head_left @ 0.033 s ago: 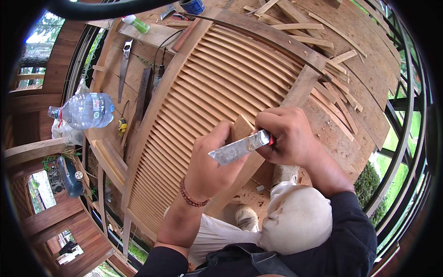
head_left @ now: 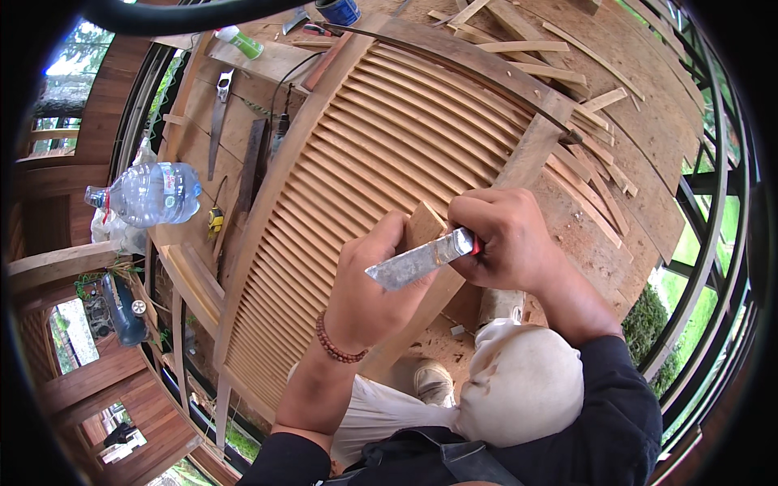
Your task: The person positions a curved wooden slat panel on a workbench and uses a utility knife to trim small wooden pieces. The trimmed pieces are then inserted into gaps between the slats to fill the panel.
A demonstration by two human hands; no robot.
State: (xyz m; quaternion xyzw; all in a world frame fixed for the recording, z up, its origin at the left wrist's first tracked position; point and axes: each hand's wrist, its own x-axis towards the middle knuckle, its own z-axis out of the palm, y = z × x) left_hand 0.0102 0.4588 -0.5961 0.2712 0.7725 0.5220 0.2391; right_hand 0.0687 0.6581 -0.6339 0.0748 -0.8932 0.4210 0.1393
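Observation:
My right hand point(head_left: 504, 239) is closed around the red handle of a chisel point(head_left: 409, 262). Its broad, worn metal blade points left, across the front of a small wood piece point(head_left: 425, 223). That piece is pinched in my left hand point(head_left: 369, 279), whose fingers are partly hidden behind the blade. Blade and wood overlap in the view; whether they touch I cannot tell. Beneath both hands lies a large louvered wooden panel point(head_left: 389, 134) with many parallel slats in a frame.
A long dark metal bar point(head_left: 478, 69) crosses the panel's far end. Offcuts point(head_left: 559, 73) litter the boards at far right. On the left are a handsaw point(head_left: 219, 121), a tape measure point(head_left: 215, 221), a large plastic bottle point(head_left: 154, 194) and a blue tank point(head_left: 126, 312). A blue can point(head_left: 338, 11) stands behind.

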